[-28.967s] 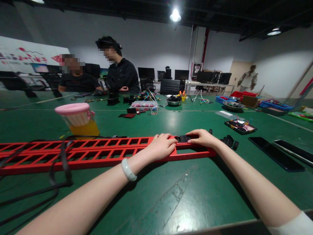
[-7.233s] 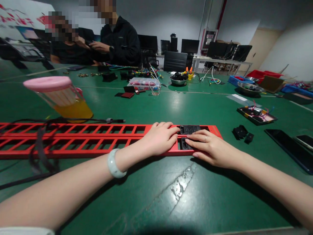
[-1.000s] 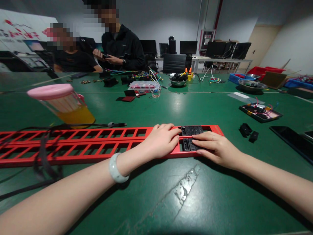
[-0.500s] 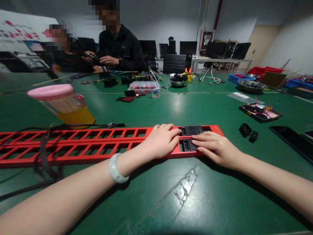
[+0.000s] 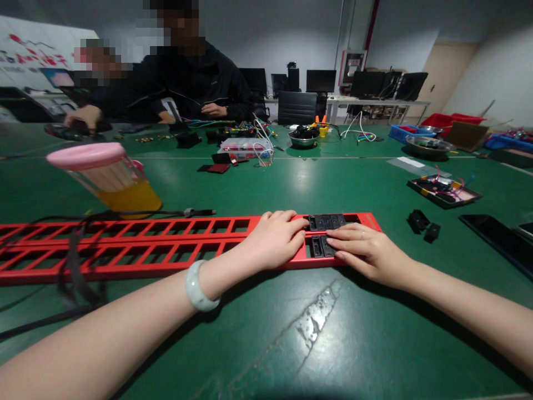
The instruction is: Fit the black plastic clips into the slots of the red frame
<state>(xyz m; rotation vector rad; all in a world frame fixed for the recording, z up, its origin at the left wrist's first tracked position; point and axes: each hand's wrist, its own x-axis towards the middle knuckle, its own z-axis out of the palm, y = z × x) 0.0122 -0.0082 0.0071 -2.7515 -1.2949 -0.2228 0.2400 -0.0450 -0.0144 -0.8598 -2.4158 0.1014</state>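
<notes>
A long red frame (image 5: pixel 231 243) with two rows of rectangular openings lies across the table in front of me. My left hand (image 5: pixel 277 239) is over it near its right end, the fingers bent across the top and toward the far edge. Black socket-like modules (image 5: pixel 327 222) sit in the far row. In the near row, more black modules (image 5: pixel 317 246) show, partly covered by my right hand (image 5: pixel 366 250). That hand lies with fingers stretched out over them and over the frame's end. What lies beneath both palms is hidden.
Two loose black pieces (image 5: pixel 417 221) lie right of the frame, near a dark phone-like slab (image 5: pixel 495 239). Behind the frame's left part stands a pink-lidded cup (image 5: pixel 129 194); black cables (image 5: pixel 75 261) cross the frame. A tray with wires (image 5: pixel 443 190) sits farther right. Two people are across the table.
My hands and the frame have not visibly moved. Across the table, the person in black has leaned left and stretched an arm down to a dark object on the table.
</notes>
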